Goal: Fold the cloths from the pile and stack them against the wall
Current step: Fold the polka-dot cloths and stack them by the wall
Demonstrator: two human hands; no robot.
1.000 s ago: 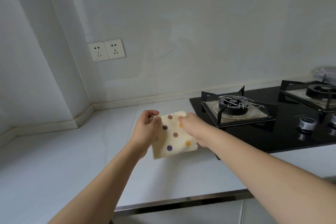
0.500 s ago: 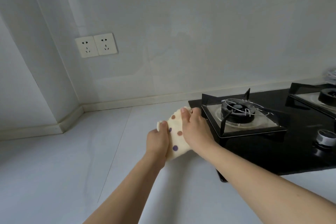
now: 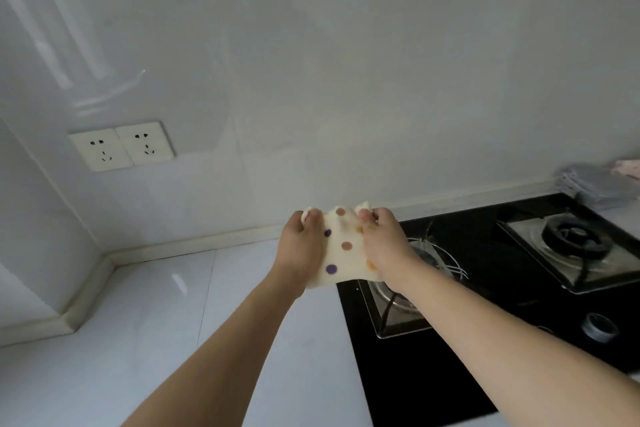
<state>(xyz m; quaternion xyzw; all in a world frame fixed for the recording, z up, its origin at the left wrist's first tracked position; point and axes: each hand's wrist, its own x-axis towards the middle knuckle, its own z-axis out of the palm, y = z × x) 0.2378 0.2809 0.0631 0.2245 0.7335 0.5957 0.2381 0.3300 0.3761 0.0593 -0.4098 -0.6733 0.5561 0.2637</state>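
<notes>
Beyond your hands, the wall (image 3: 346, 62) meets the counter (image 3: 156, 305); just right of them sits the black hob (image 3: 485, 340). Your left hand (image 3: 302, 253) and right hand (image 3: 382, 246) each pinch a top corner of the dotted cloth (image 3: 343, 253), held between them. Loosen either pinch and the fold may spill, or drape onto the burner (image 3: 429, 263).

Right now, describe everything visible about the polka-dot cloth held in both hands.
The polka-dot cloth is cream, soft-looking fabric with purple, brown and yellow dots. It looks folded to a small rectangle and hangs off the countertop, near the stove's left edge, in front of the wall. The left hand pinches its upper left corner and the right hand its upper right; both cover its side edges. Nothing else touches it.
</notes>
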